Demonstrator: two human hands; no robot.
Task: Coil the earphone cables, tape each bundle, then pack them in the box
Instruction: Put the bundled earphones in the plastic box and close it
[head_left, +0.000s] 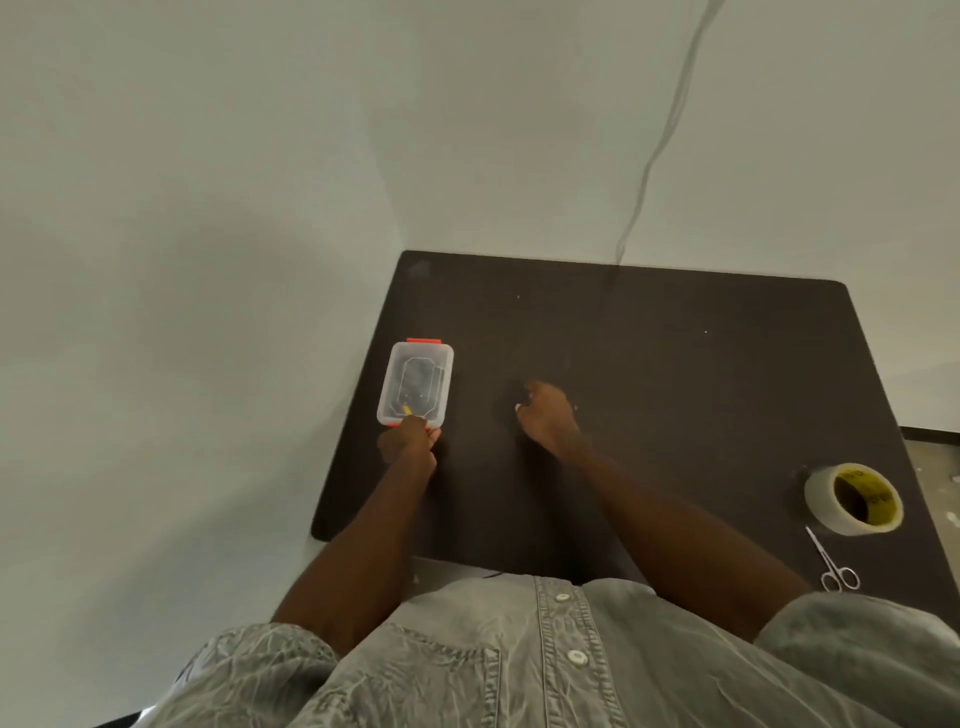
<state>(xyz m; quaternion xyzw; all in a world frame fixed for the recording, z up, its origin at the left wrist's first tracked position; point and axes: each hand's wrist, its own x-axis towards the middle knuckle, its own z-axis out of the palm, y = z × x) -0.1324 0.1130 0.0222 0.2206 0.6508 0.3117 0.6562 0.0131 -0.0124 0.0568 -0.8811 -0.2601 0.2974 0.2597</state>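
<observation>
The person wears a pale grey, washed-denim shirt (519, 670) with a mottled, creased look. Its short sleeves end above the elbows, leaving both forearms bare. A stitched placket runs down the shirt's middle with round, off-white buttons (576, 657). Left of the placket sits a chest pocket (441, 670) edged with double seams. No rings or watch show.

The box (415, 383) is made of clear, smooth plastic with orange plastic clasps (424, 341). The counter (675, 415) is finished in dark matt. Glossy tape (852, 499) and shiny metal scissors (834, 564) are seen. The shirt (519, 665) is made of faded, creased cloth.
</observation>
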